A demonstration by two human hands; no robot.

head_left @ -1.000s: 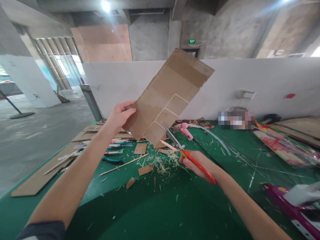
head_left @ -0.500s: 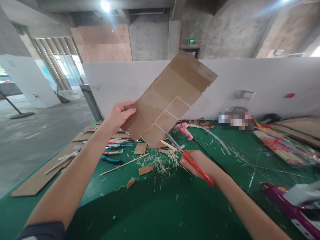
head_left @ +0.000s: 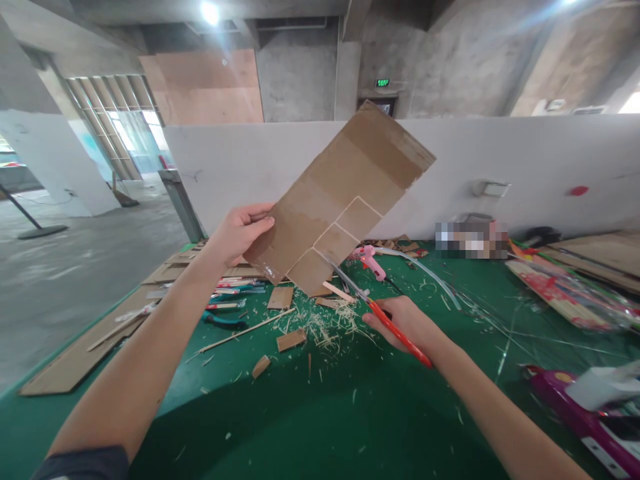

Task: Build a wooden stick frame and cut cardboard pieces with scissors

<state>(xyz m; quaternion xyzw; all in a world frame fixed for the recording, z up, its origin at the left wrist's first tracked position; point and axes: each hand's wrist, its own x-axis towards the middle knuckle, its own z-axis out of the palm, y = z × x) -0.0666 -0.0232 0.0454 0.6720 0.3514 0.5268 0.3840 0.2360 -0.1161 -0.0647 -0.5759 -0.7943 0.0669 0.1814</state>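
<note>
A brown cardboard piece is held tilted above the table, with pale lines marking off rectangles along its lower right edge. My left hand pinches its left edge between thumb and fingers. In my right hand are scissors with red-orange handles, the fingers wrapped round them. Their blades reach into the cardboard's lower edge, along one of the lines near the corner rectangle. Part of the blades is hidden by the cardboard.
Wood shavings and cardboard scraps litter the green table. Behind the scissors lies a pink glue gun with its cord. Pliers and sticks lie left; a purple power strip sits at the right. A white partition stands behind.
The scissor blades have moved slightly further along the line in the cardboard, and the corner rectangle hangs a little more apart. Both hands have shifted slightly.
</note>
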